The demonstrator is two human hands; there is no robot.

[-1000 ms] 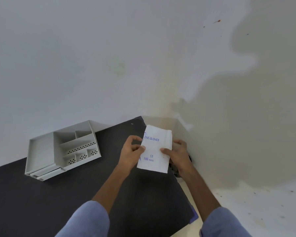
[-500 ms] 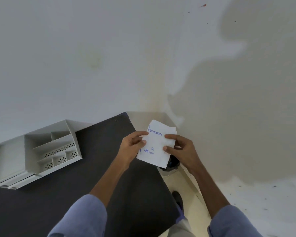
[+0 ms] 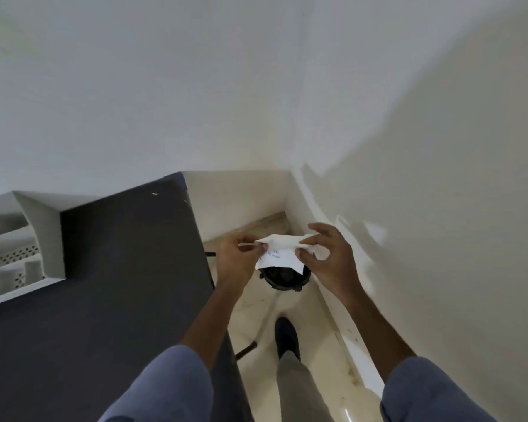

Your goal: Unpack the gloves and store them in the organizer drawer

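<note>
Hands first: left hand (image 3: 237,260) closed in a pinch on the left top corner of the white glove packet (image 3: 282,254), thumb and forefinger pressed together on the edge. Right hand (image 3: 329,260) pinched the opposite top corner between thumb and forefinger, remaining fingers spread loosely and lifted clear. Packet stretched between the two grips, held in the air past the right edge of the table, top edge pulled taut, lower part hanging with faint blue print, too blurred to read. Could not tell whether the packet was torn open. Both forearms bare, blue sleeves (image 3: 177,388) pushed up near the elbows. Directly below the packet, on the pale floor (image 3: 256,312), a round black bin (image 3: 284,277), partly covered by the packet. Nearer the body, one dark shoe (image 3: 285,336) and a grey trouser leg. Left of the hands, dark table (image 3: 110,284), edge running just beside the left wrist. Grey organizer (image 3: 16,248) at the far left of the tabletop, well apart from the packet, cut off by the frame, perforated dividers visible. White walls behind and to the right, meeting in a corner beyond the hands.
</note>
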